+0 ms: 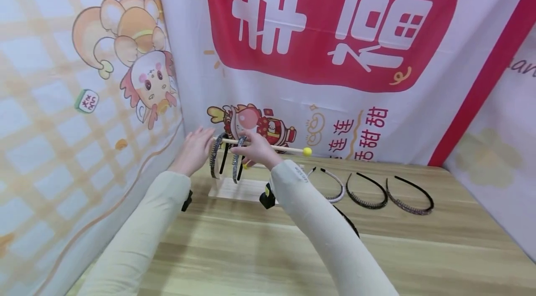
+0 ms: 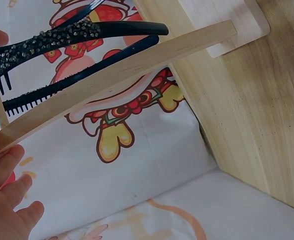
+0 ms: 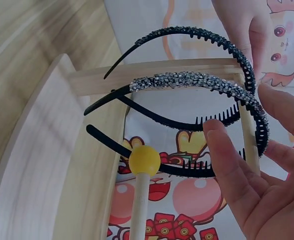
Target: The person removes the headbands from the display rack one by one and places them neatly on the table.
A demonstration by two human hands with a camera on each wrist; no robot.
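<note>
A wooden rack (image 1: 234, 189) with a pale base stands at the back of the table. Two black toothed headbands hang over its upper rod, a dark-stoned one (image 3: 192, 32) farther in and a silver-stoned one (image 3: 179, 81) nearer. My left hand (image 1: 194, 149) is at the rod's left end, its thumb and fingers holding the top of the wooden upright (image 2: 112, 75). With the right hand (image 3: 262, 170) I hold the silver-stoned headband around its top, thumb on the inner side and fingers on the outer side.
The rod ends in a yellow ball (image 1: 307, 151); a second rod lies lower. To the right on the table (image 1: 234, 259) lie a white headband (image 1: 337, 191), two darker headbands (image 1: 368, 204) (image 1: 412, 210), and a black one (image 1: 349, 222) partly behind my right sleeve. Printed cloth walls stand behind and left.
</note>
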